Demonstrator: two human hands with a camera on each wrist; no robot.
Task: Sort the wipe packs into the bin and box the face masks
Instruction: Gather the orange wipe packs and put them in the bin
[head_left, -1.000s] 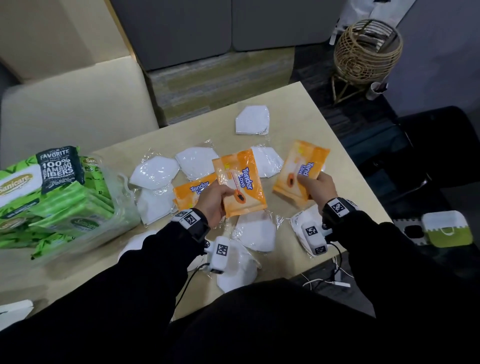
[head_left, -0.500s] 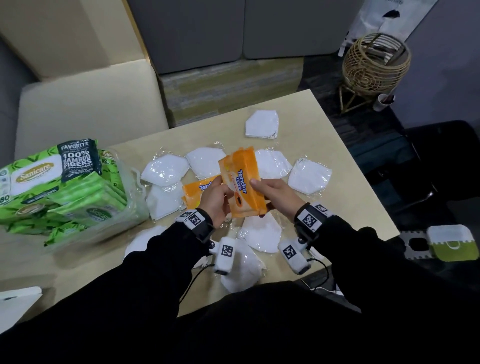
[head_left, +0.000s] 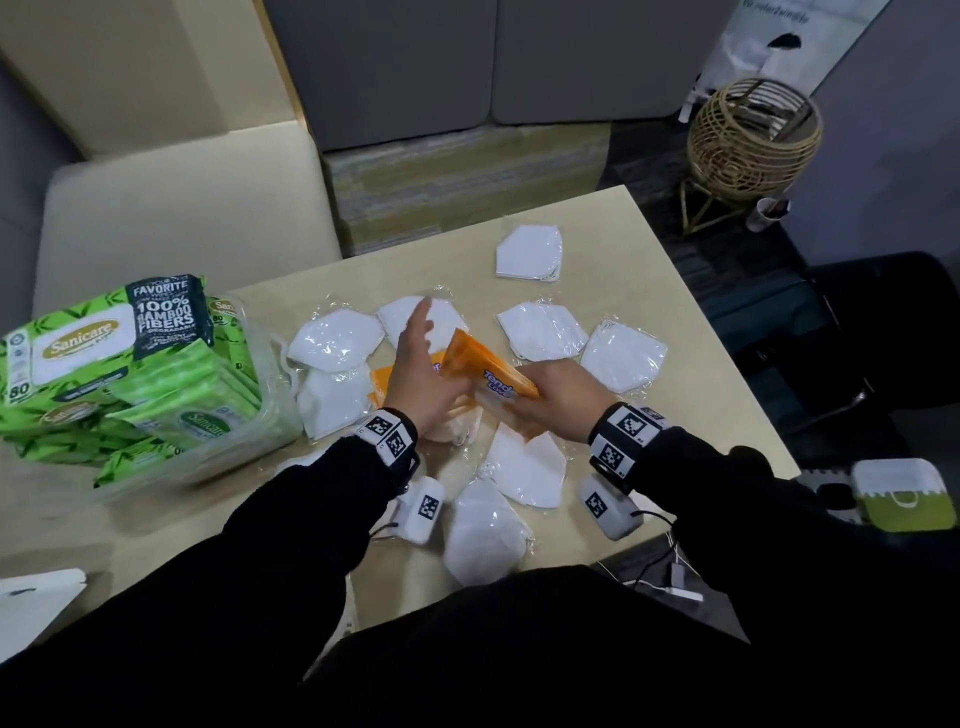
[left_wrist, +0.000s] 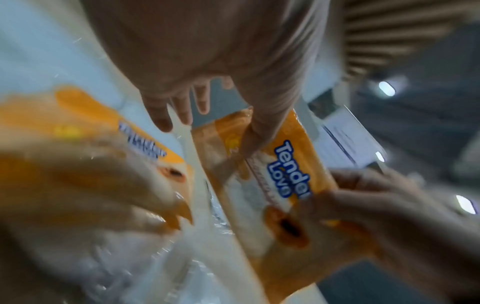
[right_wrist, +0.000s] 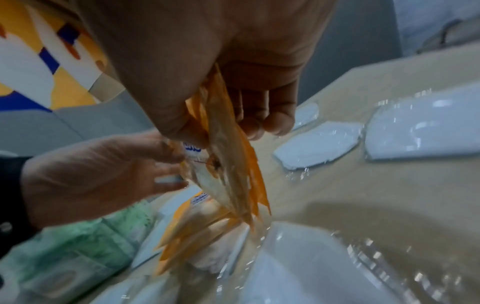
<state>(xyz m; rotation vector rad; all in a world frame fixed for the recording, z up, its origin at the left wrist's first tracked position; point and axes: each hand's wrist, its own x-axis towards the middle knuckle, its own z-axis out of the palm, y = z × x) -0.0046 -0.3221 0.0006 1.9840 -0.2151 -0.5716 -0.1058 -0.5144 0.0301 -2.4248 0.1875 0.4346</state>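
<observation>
My right hand (head_left: 540, 395) grips two orange Tender Love wipe packs (head_left: 488, 364) held together on edge above the middle of the table; its pinch shows in the right wrist view (right_wrist: 226, 144). My left hand (head_left: 423, 332) is open beside them, fingers straight, thumb lying against the pack (left_wrist: 285, 174). A third orange pack (head_left: 382, 376) lies flat under the left hand. Several wrapped white face masks (head_left: 540, 332) lie scattered around both hands. A clear bin (head_left: 249, 447) at the left holds green Sanicare wipe packs (head_left: 124, 343).
A white box corner (head_left: 31, 597) shows at the table's near left. A cream chair (head_left: 182, 208) stands behind the bin. On the floor to the right are a wicker basket (head_left: 753, 135) and a green-and-white item (head_left: 904, 499). The table's right edge (head_left: 727, 343) is close to the masks.
Each hand held one orange pack a second ago. The right hand brought its pack over to the left's, now grips both, and the left hand has let go and spread open.
</observation>
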